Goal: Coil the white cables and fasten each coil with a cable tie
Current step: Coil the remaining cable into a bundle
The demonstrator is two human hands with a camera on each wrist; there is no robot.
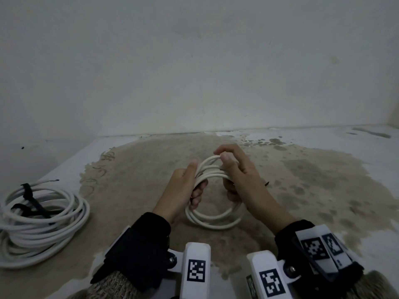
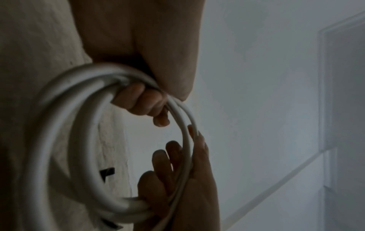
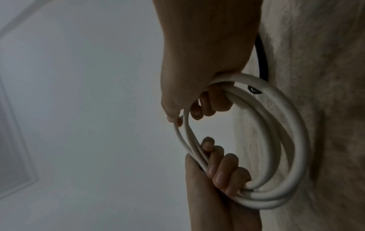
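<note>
A small white cable coil (image 1: 216,221) of several loops is held upright over the stained surface. My left hand (image 1: 195,186) grips its left side, fingers curled round the loops (image 2: 142,103). My right hand (image 1: 224,169) grips the right side, while thumb and forefinger pinch the top strand. The coil (image 3: 286,140) hangs between both hands, with the right hand (image 3: 207,101) above. A black cable tie (image 3: 262,62) runs behind the right hand, and its tip (image 1: 267,183) sticks out to the right. Whether the fingers hold it is hidden.
A larger heap of white cable coils (image 1: 43,223) bound with black ties (image 1: 28,193) lies at the left edge of the surface. A plain wall (image 1: 194,72) stands close behind. The brown stained patch (image 1: 302,180) spreads under and right of my hands.
</note>
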